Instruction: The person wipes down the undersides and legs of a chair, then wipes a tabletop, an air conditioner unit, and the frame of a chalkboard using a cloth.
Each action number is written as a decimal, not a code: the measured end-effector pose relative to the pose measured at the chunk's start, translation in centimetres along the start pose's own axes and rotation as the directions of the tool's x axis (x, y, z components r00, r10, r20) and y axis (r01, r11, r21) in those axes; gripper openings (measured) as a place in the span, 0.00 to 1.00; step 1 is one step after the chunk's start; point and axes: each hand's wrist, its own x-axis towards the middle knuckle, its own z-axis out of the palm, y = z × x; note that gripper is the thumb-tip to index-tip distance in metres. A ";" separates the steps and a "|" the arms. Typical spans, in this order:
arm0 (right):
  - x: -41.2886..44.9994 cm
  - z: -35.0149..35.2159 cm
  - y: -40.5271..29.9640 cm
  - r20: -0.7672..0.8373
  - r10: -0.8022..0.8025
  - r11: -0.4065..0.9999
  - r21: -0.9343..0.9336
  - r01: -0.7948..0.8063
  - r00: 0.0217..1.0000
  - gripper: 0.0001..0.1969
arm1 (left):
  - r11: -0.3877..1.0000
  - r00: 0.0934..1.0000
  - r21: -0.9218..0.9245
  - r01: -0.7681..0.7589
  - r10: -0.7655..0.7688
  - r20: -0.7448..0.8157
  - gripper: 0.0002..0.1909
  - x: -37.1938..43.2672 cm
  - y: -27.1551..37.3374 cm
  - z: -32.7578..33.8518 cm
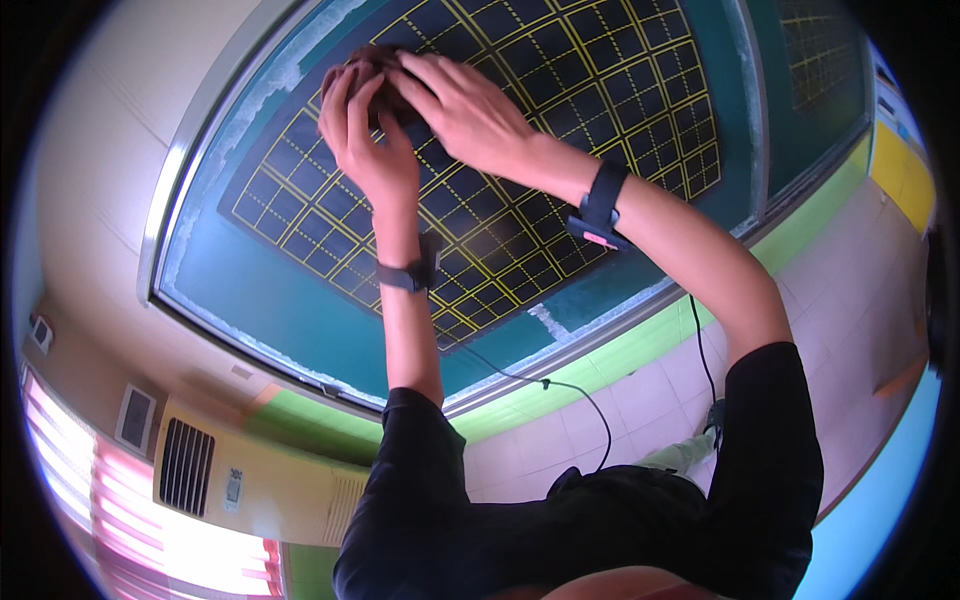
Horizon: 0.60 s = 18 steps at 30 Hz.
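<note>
Both hands are raised to the upper left part of a black grid sheet (pixel 480 217) with yellow solid and dashed lines, which lies flat on a green chalkboard (pixel 247 262). A crumpled dark reddish-brown cloth (pixel 367 60) is pressed to the sheet between them. My left hand (pixel 367 135) grips the cloth's left side with bent fingers. From the right, my right hand (pixel 465 112) holds the cloth's other side with its fingertips. Each wrist wears a dark strap. The palms and the cloth's underside are hidden.
A metal frame (pixel 169 180) borders the chalkboard, and a second board panel (pixel 817 90) adjoins at the right. Black cables (pixel 592 401) hang between the board and my body. A tall beige air conditioner (pixel 262 480) stands at the lower left near a window with striped blinds (pixel 127 495).
</note>
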 end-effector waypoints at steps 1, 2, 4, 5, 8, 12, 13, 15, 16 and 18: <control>0.2 -0.1 1.2 -0.003 0.025 1.000 -0.018 -0.025 1.000 0.26 | 0.999 0.999 -0.052 -0.014 0.015 0.031 0.21 0.9 -0.2 1.2; 0.4 -0.2 2.5 -0.002 0.041 0.997 -0.058 -0.042 0.999 0.27 | 0.995 0.997 -0.095 -0.008 0.015 0.075 0.21 1.5 -0.6 2.6; -0.5 -0.6 5.3 0.027 0.085 0.989 -0.125 -0.081 0.996 0.27 | 0.991 0.988 -0.132 -0.026 0.046 0.148 0.21 1.9 -0.3 5.7; -1.3 -1.0 6.5 0.037 0.102 0.988 -0.125 -0.096 0.994 0.27 | 0.985 0.990 -0.170 -0.009 0.033 0.135 0.21 1.6 0.3 6.9; -4.9 -3.6 9.9 0.088 0.096 0.977 -0.197 -0.077 0.992 0.27 | 0.969 0.979 -0.247 0.024 0.027 0.200 0.22 -0.4 3.3 9.6; -11.3 -7.7 13.1 0.190 0.138 0.972 -0.213 -0.097 0.972 0.27 | 0.940 0.956 -0.336 0.055 0.048 0.290 0.19 -4.5 7.5 13.3; -13.0 -8.7 14.1 0.228 0.172 0.970 -0.210 -0.124 0.958 0.29 | 0.929 0.947 -0.364 0.059 0.063 0.315 0.19 -5.1 8.8 14.1; -16.5 -10.3 16.2 0.261 0.178 0.965 -0.235 -0.117 0.949 0.32 | 0.909 0.924 -0.402 0.113 0.053 0.378 0.20 -7.2 11.2 15.9; -18.3 -11.3 16.8 0.281 0.193 0.962 -0.240 -0.126 0.940 0.31 | 0.895 0.907 -0.418 0.157 0.037 0.419 0.20 -8.4 12.2 16.9; -22.2 -13.4 18.2 0.300 0.214 0.956 -0.260 -0.136 0.930 0.33 | 0.867 0.883 -0.446 0.222 0.015 0.469 0.20 -11.1 15.1 18.9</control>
